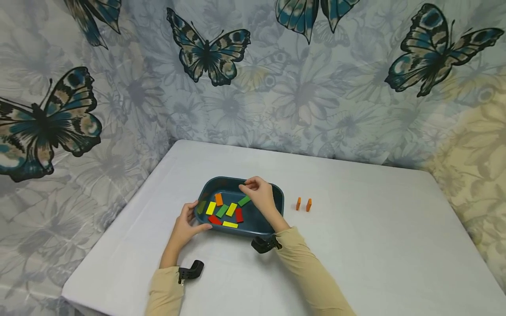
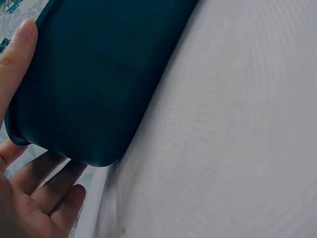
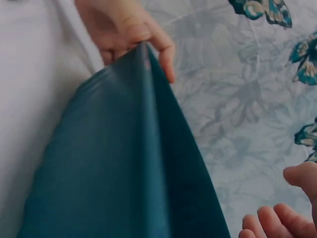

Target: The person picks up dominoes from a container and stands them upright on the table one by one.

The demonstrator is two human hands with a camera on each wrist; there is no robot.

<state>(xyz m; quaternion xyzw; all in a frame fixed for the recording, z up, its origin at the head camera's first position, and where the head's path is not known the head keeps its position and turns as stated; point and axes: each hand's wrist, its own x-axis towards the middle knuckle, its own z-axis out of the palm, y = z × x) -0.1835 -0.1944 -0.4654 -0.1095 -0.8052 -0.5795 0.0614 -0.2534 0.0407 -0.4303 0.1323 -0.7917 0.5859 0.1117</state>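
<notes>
A dark teal tray [image 1: 253,226] lies on the table with several small blocks in it. My left hand [image 1: 186,224] grips its left end, the thumb along the near rim and the fingers round the outer side; the left wrist view shows the fingers [image 2: 69,203] against the tray's outside. Over the tray's right half hovers my right hand [image 1: 258,195], fingers bent and thumb apart from them, no block visible between them. Closest below it is a green block [image 1: 244,201]. Yellow [image 1: 231,210], red [image 1: 239,215] and orange [image 1: 219,199] blocks lie further left.
Two orange blocks [image 1: 309,205] stand upright on the white table [image 1: 375,245], to the right of the tray. Behind the table hangs a patterned cloth with butterflies [image 1: 207,52]. Each wrist carries a black camera [image 1: 191,271].
</notes>
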